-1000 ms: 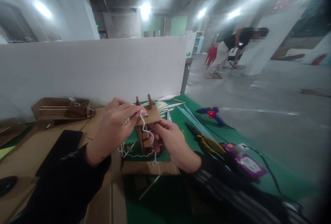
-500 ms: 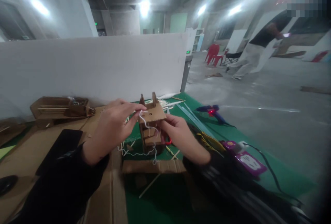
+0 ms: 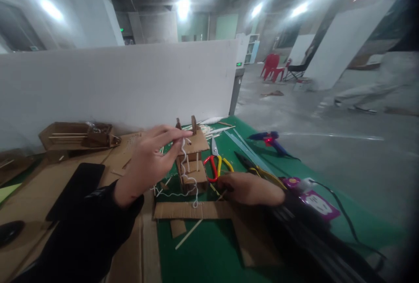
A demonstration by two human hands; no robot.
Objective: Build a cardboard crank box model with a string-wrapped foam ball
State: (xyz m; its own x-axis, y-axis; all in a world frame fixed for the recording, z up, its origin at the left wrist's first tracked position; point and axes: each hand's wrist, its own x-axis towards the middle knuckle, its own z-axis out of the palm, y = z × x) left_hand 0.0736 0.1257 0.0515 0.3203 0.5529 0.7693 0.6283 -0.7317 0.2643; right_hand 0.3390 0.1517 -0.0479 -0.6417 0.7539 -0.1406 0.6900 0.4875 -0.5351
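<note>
A small cardboard structure (image 3: 194,172) with two upright tabs on top stands on the green surface. My left hand (image 3: 153,152) is at its top left, thumb and fingers pinched on a white string (image 3: 183,156), which hangs down the front and trails left. My right hand (image 3: 250,188) is low on the surface, right of the structure, fingers curled down near thin wooden sticks; what its fingertips hold, if anything, is hidden. Scissors with red and yellow handles (image 3: 213,167) lie between the structure and my right hand.
Black-and-yellow pliers (image 3: 258,170), a blue glue gun (image 3: 270,141) and a purple power strip (image 3: 322,204) lie on the right. Cardboard strips (image 3: 193,210) lie in front. A cardboard model (image 3: 75,137) and a black phone-like slab (image 3: 77,191) are left. A person's legs show far right.
My right hand has left the structure and moved down and right to the surface, uncovering the scissors. My left hand has shifted slightly right. The person behind has walked right.
</note>
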